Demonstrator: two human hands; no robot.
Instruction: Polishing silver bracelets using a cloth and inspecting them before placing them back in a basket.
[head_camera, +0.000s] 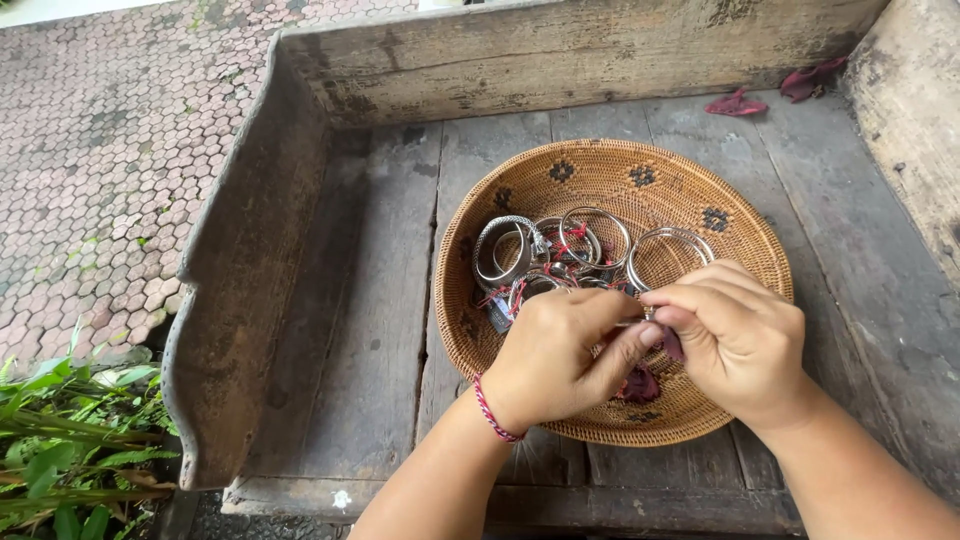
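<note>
A round woven basket (700, 200) with dark star marks rests on a weathered wooden bench. Inside it lie several silver bangles (560, 250) with red strings and small tags. My left hand (560, 355) and my right hand (735, 335) meet over the basket's near side, fingertips pinched together on a small thin item, apparently a silver piece with a dark red bit under my right fingers. What exactly it is stays hidden by the fingers. A red braided cord (492, 412) circles my left wrist.
The bench (350, 300) has raised wooden sides at the left, back and right. Dark red petals (735, 103) lie at the back right corner. Hexagonal paving (110, 150) spreads to the left, and green plants (70, 450) grow at the lower left.
</note>
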